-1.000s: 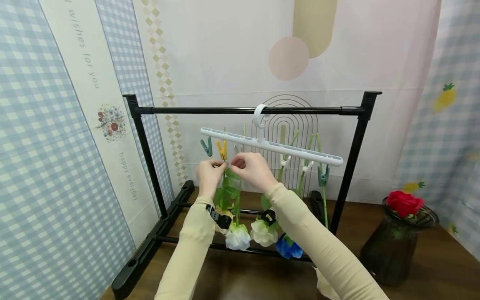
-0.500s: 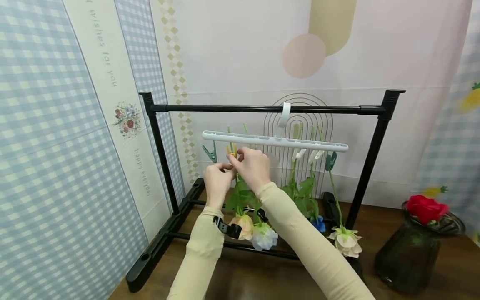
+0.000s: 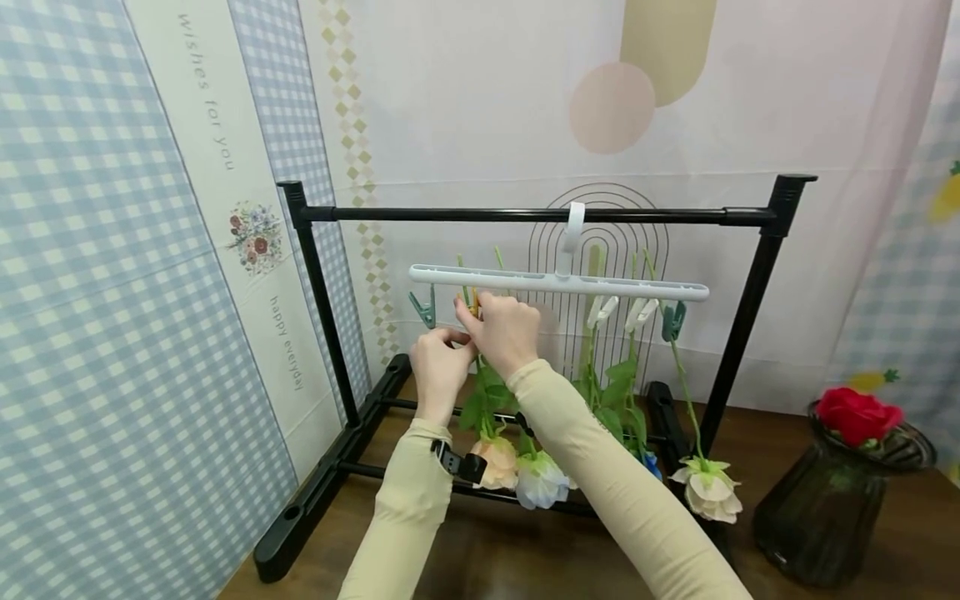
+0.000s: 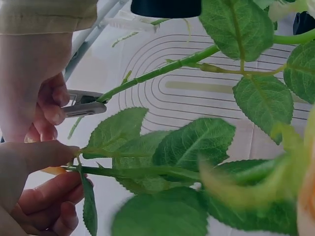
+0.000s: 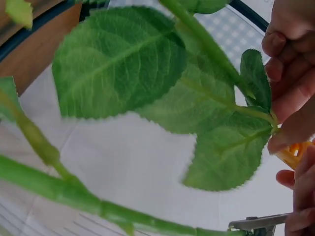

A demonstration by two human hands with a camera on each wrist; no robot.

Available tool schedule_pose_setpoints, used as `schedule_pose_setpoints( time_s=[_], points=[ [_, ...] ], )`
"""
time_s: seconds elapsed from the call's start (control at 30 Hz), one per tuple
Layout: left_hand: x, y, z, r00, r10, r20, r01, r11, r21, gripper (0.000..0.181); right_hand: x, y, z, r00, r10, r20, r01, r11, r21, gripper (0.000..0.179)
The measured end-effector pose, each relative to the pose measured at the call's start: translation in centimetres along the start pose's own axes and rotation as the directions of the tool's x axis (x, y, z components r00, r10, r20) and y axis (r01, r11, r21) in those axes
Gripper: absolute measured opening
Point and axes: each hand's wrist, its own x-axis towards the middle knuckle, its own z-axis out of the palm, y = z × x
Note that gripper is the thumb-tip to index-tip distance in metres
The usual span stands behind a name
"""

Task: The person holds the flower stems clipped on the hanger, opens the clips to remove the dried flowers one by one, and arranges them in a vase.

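Note:
My left hand (image 3: 441, 367) pinches a green flower stem (image 4: 138, 172) just below the yellow clothespin (image 5: 295, 155). That stem runs down past leaves to a peach rose (image 3: 495, 462) hanging head down. My right hand (image 3: 504, 329) is just above, its thumb and fingers curled at the clothespin, which they mostly hide. The clothespin is on a pale blue hanger (image 3: 630, 288). Next to it a grey clothespin (image 4: 83, 105) grips another stem, leading to a pale blue-white rose (image 3: 542, 481). At the hanger's left end a green clothespin (image 3: 423, 308) hangs with no flower.
The hanger hooks over a black rack's bar (image 3: 450, 215). On its right side, white clothespins (image 3: 602, 311) and a green one (image 3: 673, 322) hold more stems; a cream rose (image 3: 708, 492) hangs far right. A dark glass vase (image 3: 817, 517) with a red rose (image 3: 858, 415) stands on the brown table.
The hanger has swung from a slant to nearly level, and its flowers shifted. My right hand moved up to the yellow clothespin; my left hand kept its pinch. The head view turned slightly left.

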Motion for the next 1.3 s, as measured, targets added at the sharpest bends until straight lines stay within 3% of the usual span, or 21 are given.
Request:
schedule_pose_setpoints(
  time_s=[0.2, 0.47, 0.63, 0.77, 0.93, 1.3],
  points=[
    [0.3, -0.2, -0.2, 1.000, 0.029, 0.002, -0.029, 0.999, -0.030, 0.014, 0.1, 0.1, -0.2, 0.999, 0.013, -0.031, -0.010, 0.995, 0.100, 0.046],
    [0.3, -0.6, -0.6, 0.999, 0.031, 0.035, -0.030, 0.999, -0.009, 0.016, 0.2, -0.1, -0.4, 0.994, 0.085, 0.067, -0.096, 0.977, 0.188, 0.042],
    [-0.2, -1.0, -1.2, 0.994, -0.026, 0.107, 0.023, 0.999, 0.022, 0.016, 0.1, -0.5, -0.4, 0.987, 0.114, 0.116, -0.137, 0.966, 0.219, 0.044],
    [-0.7, -1.0, -1.7, 0.979, -0.094, 0.179, 0.083, 0.994, 0.068, 0.015, 0.1, -0.5, -0.2, 0.984, 0.121, 0.127, -0.147, 0.965, 0.218, 0.044],
    [-0.7, -0.9, -2.1, 0.973, -0.114, 0.203, 0.091, 0.989, 0.116, 0.015, 0.2, -0.1, 0.2, 0.982, 0.144, 0.126, -0.168, 0.963, 0.213, 0.044],
    [-1.4, -1.8, -2.4, 0.962, -0.134, 0.239, 0.105, 0.986, 0.131, 0.014, 0.2, 0.1, 0.4, 0.986, 0.146, 0.082, -0.162, 0.957, 0.242, 0.049]
  ],
)
